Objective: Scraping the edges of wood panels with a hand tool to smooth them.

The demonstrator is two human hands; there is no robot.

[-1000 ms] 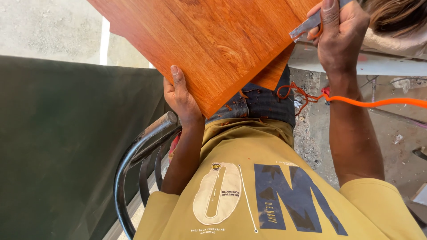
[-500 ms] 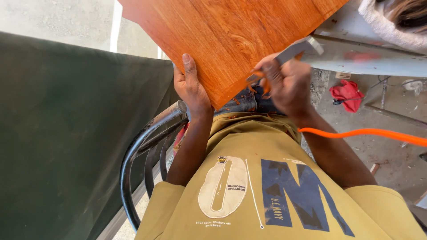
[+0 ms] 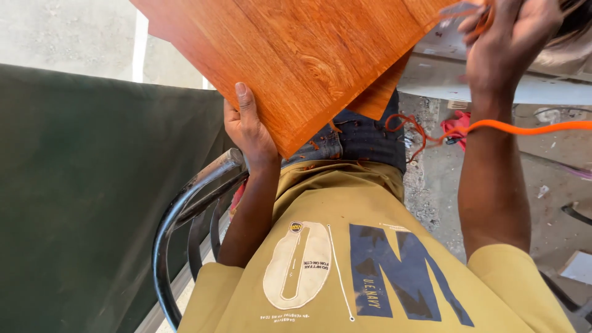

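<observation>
A large orange-brown wooden board lies tilted across my lap. My left hand grips its lower edge, thumb on top. A second, smaller piece of the same wood pokes out beneath it. My right hand is raised at the top right, past the board's corner, its fingers closed around a blurred grey tool. An orange cord runs across my right forearm. I am seated in a mustard shirt and dark jeans.
A black metal chair frame curves by my left elbow. Dark green fabric fills the left side. A white bar crosses behind the board. A red cloth and debris lie on the concrete floor at right.
My right hand dropped from the top right to the board's lower edge with the tool, then rose again to the top right. The left hand kept its grip on the board.
</observation>
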